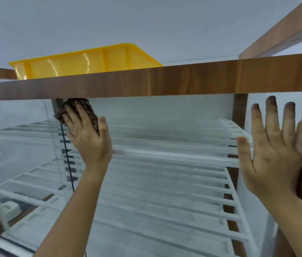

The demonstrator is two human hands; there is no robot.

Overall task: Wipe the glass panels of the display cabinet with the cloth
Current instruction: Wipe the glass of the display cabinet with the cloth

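Left hand (89, 138) pressing cloth (76, 112) on glass, yellow tray (83, 64) contents unseen

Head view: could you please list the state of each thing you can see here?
Left hand: fingers straight, pressing the cloth to the glass.
Brown cloth: bunched, up against the top of the glass panel.
Right hand: flat and spread, holding nothing.
White shelves: bare.
Yellow tray: resting on the cabinet top.

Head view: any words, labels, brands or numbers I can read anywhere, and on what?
None readable.
Yellow tray: plain, no marking.
Wooden frame: bare grain.
Cloth: no tag visible.
White racks: blank.
Small white object at lower left: too blurred to tell.
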